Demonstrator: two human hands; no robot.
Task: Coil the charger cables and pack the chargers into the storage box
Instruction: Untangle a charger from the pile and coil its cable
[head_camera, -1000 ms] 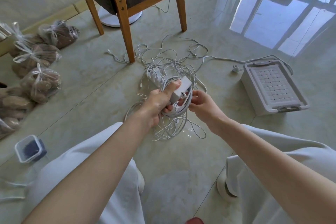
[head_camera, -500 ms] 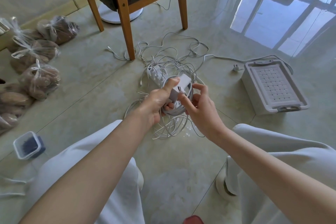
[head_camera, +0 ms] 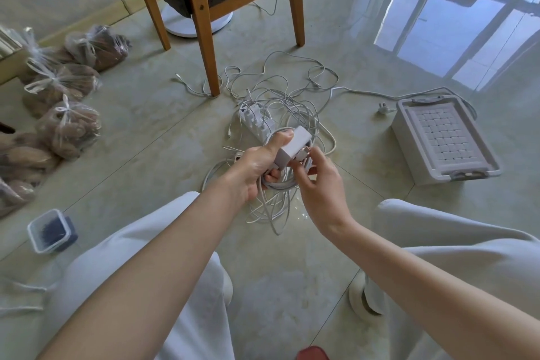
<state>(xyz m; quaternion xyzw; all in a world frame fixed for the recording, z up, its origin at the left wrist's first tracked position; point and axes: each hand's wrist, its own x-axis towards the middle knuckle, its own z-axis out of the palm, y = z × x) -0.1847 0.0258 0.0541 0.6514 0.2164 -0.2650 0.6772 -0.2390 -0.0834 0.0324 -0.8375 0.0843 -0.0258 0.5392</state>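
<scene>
No readable text, label, brand or number on anything in view.

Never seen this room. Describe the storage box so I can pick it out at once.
Find the wooden chair at the top; white cables sprawl on the floor before it. Right of that tangle sits the storage box, near the window's reflection. It is the only large grey rectangular tub, with a grid-patterned top and end latches.
</scene>
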